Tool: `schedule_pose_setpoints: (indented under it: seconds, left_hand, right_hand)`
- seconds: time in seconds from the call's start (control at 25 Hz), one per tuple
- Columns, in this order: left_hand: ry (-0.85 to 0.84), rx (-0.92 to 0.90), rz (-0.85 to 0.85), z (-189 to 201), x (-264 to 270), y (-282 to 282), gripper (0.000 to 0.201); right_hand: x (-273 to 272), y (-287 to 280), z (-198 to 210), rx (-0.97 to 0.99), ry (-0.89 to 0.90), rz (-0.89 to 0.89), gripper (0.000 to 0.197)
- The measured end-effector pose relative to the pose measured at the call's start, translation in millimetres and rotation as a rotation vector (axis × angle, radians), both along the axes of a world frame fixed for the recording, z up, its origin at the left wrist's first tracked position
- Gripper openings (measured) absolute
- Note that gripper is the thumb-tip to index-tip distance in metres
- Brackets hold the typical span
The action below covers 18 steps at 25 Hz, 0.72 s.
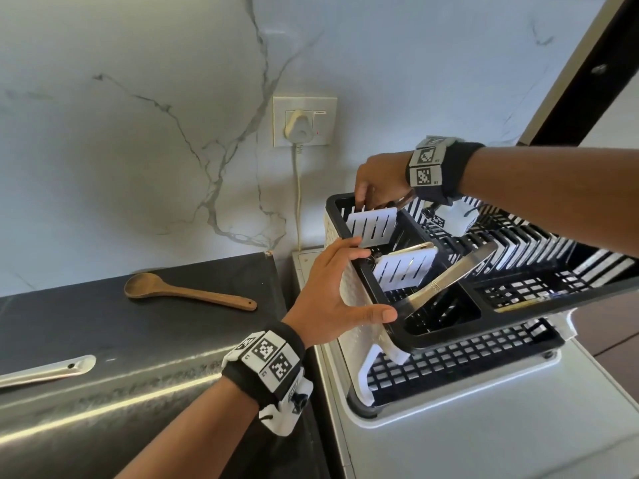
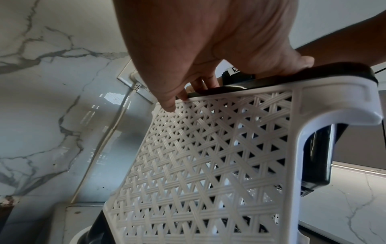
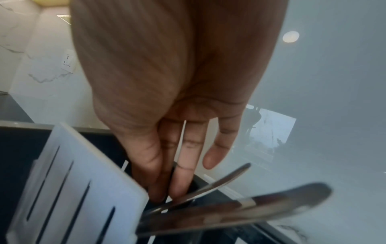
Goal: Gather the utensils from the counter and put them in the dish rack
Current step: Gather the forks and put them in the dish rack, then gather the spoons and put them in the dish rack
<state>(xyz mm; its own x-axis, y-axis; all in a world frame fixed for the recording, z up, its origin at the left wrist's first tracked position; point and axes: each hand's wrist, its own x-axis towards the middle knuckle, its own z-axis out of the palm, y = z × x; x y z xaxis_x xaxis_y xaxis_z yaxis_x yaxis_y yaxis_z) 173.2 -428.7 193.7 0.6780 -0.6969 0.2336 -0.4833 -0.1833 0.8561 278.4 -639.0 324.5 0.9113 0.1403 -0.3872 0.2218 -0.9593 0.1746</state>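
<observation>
The black dish rack [image 1: 518,295] with white lattice sides [image 2: 208,156] stands on a white appliance at the right. Two metal utensils lean in its cutlery compartment: a broad handle [image 1: 460,271] [image 3: 250,209] and a thinner one [image 1: 415,248] [image 3: 225,180]. My left hand [image 1: 366,278] spans the rack's left rim with fingers spread, its thumb [image 2: 292,64] resting on the black edge. At the far corner my right hand [image 1: 366,198] [image 3: 177,181] points straight fingers down beside a white slotted divider [image 3: 79,189]. A wooden spoon [image 1: 186,292] and a metal utensil handle [image 1: 48,369] lie on the dark counter [image 1: 138,340].
The white appliance top [image 1: 484,426] under the rack stands a step to the right of the counter edge. On the marble wall behind, a socket holds a plug [image 1: 301,127] whose cord hangs down. A dark frame [image 1: 587,63] rises at the far right.
</observation>
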Motion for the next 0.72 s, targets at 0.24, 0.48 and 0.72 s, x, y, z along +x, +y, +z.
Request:
schedule_pose_setpoints:
  seconds: [0.24, 0.48, 0.72]
  left_hand:
    - [-0.020, 0.026, 0.007, 2.6, -1.3, 2.4, 0.093]
    - [-0.039, 0.136, 0.096, -32.0, -20.9, 75.9, 0.085]
    - [-0.045, 0.446, 0.511, -100.4, -27.5, 302.6, 0.071]
  right_hand:
    - [-20.1, 28.3, 38.9, 0.080, -0.191, 0.018, 0.024]
    - [-34.8, 129.1, 43.1, 0.260, -0.201, 0.122, 0.023]
    - [-60.1, 270.1, -42.2, 0.362, 0.013, 0.303, 0.027]
